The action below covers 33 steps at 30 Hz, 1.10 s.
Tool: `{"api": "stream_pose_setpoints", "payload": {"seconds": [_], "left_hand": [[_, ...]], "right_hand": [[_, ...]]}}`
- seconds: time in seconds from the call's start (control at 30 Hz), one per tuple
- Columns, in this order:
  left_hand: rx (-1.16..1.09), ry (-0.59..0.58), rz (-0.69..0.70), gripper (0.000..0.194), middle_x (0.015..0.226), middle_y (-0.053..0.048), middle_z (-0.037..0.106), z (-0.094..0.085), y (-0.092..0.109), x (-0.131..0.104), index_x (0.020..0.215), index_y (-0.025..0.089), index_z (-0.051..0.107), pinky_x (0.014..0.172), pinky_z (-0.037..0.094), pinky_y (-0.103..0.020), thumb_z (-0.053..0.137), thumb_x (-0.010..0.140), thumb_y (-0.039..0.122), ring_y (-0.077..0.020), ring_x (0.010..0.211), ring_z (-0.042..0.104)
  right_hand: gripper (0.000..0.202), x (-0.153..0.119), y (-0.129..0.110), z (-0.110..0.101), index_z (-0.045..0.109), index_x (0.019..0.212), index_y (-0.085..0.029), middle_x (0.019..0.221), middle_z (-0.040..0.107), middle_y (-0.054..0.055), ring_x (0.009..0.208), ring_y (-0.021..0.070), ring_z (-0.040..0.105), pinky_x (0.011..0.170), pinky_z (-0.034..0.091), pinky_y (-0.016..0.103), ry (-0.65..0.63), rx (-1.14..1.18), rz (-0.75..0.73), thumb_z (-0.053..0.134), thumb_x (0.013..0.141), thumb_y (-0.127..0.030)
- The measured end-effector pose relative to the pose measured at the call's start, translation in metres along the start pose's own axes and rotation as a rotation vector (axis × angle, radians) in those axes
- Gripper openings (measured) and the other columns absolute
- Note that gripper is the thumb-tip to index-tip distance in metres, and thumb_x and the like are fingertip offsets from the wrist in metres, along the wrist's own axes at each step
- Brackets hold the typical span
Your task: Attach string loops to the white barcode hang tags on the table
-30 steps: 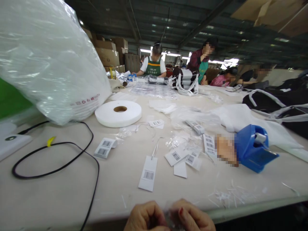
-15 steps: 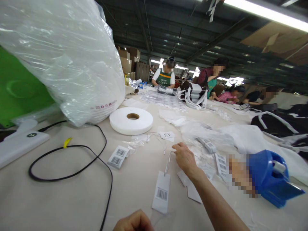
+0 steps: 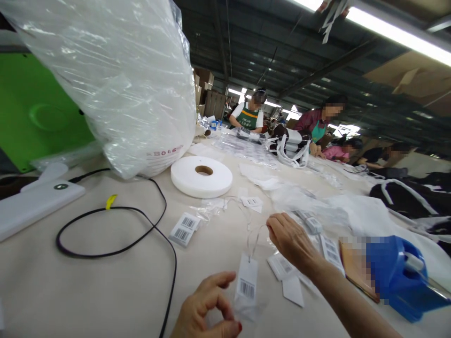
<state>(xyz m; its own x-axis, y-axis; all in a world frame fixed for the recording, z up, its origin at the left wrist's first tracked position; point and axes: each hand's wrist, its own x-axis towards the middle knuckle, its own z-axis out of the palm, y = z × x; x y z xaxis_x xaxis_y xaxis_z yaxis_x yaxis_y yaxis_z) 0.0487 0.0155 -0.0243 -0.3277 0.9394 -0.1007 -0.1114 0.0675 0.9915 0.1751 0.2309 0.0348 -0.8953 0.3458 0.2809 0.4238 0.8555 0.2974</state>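
Note:
My right hand [image 3: 291, 234] is closed in a pinch on the string loop of a white hang tag [image 3: 246, 281] printed with a barcode. From that loop the tag hangs down. At the bottom, my left hand [image 3: 209, 307] is curled, its index finger raised and its thumb close to another fingertip. A piece of clear plastic film [image 3: 248, 307] sits at those fingertips and overlaps the tag's lower end; its outline is faint. More barcode tags [image 3: 282, 266] lie below my right wrist, and a stack of barcode labels [image 3: 184, 229] lies to the left.
A white tape roll [image 3: 201, 180], a looped black cable [image 3: 116, 256] and a white power bank [image 3: 38, 206] lie at left. Behind them bulges a large plastic-wrapped bundle [image 3: 141, 94]. A blue tape dispenser [image 3: 398, 277] stands at right. Several co-workers are across the table.
My left hand has come up from the bottom edge to beside the tag's lower end, and its fingers have spread more. The tag's string loop is wider. The whole view has shifted slightly.

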Motion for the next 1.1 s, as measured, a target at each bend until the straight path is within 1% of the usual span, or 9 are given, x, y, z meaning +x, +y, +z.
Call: {"api": "stream_pose_setpoints", "payload": {"seconds": [0.2,0.43,0.5,0.57,0.67,0.8,0.93,1.03,1.1], "left_hand": [[0.123,-0.033,0.006,0.008,0.147,-0.011,0.028,0.017,0.001,0.019,0.054,0.019,0.065,0.108,0.013,-0.046,0.068,0.054,0.011,-0.0317,0.134,0.023],[0.059,-0.054,0.051,0.009,0.143,-0.011,0.035,0.031,0.007,0.033,0.051,0.018,0.065,0.107,0.015,-0.044,0.071,0.051,0.011,-0.0338,0.131,0.028],[-0.005,-0.078,0.077,0.008,0.126,-0.011,0.053,0.033,0.01,0.034,0.05,0.018,0.065,0.1,0.027,-0.039,0.071,0.051,0.013,-0.0316,0.117,0.044],[-0.06,-0.091,0.079,0.007,0.091,-0.006,0.065,0.036,0.011,0.034,0.048,0.018,0.064,0.083,0.038,-0.031,0.07,0.051,0.014,-0.0241,0.09,0.056],[-0.068,-0.075,0.026,0.007,0.055,0.002,0.054,0.041,0.008,0.032,0.048,0.016,0.063,0.061,0.035,-0.025,0.068,0.053,0.015,-0.0142,0.061,0.048],[-0.109,-0.099,-0.028,0.008,0.051,0.003,0.054,0.048,0.003,0.025,0.05,0.015,0.062,0.056,0.031,-0.024,0.068,0.053,0.019,-0.0122,0.057,0.045],[-0.243,-0.142,-0.165,0.014,0.049,0.003,0.056,0.05,0.0,0.014,0.051,0.013,0.061,0.052,0.029,-0.023,0.073,0.049,0.021,-0.0096,0.05,0.043],[-0.398,-0.17,-0.28,0.025,0.049,0.002,0.059,0.05,0.001,0.006,0.052,0.012,0.062,0.049,0.027,-0.022,0.081,0.042,0.026,-0.009,0.047,0.045],[-0.445,-0.209,-0.286,0.031,0.05,0.0,0.06,0.052,0.003,0.002,0.052,0.012,0.063,0.049,0.026,-0.022,0.084,0.039,0.03,-0.0091,0.047,0.046]], "right_hand": [[0.023,-0.016,-0.011,-0.06,0.059,0.078,-0.015,0.078,0.061,0.008,0.073,0.0192,0.05,0.065,0.042,0.03,0.181,0.051,-0.118,0.039,0.083,-0.005],[0.02,-0.029,-0.022,-0.1,0.057,0.08,-0.018,0.08,0.063,0.007,0.074,0.0178,0.053,0.068,0.043,0.029,0.308,0.031,-0.134,0.039,0.084,-0.008],[0.019,-0.032,-0.024,-0.105,0.057,0.08,-0.017,0.08,0.063,0.007,0.074,0.0181,0.053,0.069,0.044,0.03,0.328,0.044,-0.129,0.041,0.083,-0.008],[0.019,-0.034,-0.025,-0.11,0.056,0.08,-0.017,0.079,0.062,0.007,0.074,0.0186,0.053,0.068,0.044,0.031,0.345,0.057,-0.127,0.041,0.082,-0.006],[0.02,-0.036,-0.024,-0.118,0.055,0.08,-0.018,0.077,0.062,0.007,0.074,0.0195,0.054,0.066,0.045,0.032,0.36,0.032,-0.117,0.039,0.083,-0.007],[0.018,-0.036,-0.015,-0.117,0.055,0.079,-0.019,0.077,0.062,0.008,0.076,0.0207,0.055,0.066,0.045,0.032,0.404,-0.015,-0.067,0.04,0.084,-0.01],[0.017,-0.038,-0.001,-0.094,0.055,0.077,-0.018,0.077,0.063,0.008,0.074,0.0206,0.056,0.065,0.045,0.031,0.412,-0.062,0.051,0.041,0.084,-0.011],[0.015,-0.053,0.002,-0.074,0.057,0.08,-0.017,0.077,0.063,0.008,0.072,0.0206,0.058,0.062,0.045,0.03,0.372,0.017,0.237,0.042,0.084,-0.016],[0.014,-0.074,-0.004,-0.067,0.058,0.083,-0.018,0.071,0.061,0.006,0.065,0.019,0.058,0.058,0.045,0.028,0.34,0.247,0.451,0.047,0.083,-0.027]]}}
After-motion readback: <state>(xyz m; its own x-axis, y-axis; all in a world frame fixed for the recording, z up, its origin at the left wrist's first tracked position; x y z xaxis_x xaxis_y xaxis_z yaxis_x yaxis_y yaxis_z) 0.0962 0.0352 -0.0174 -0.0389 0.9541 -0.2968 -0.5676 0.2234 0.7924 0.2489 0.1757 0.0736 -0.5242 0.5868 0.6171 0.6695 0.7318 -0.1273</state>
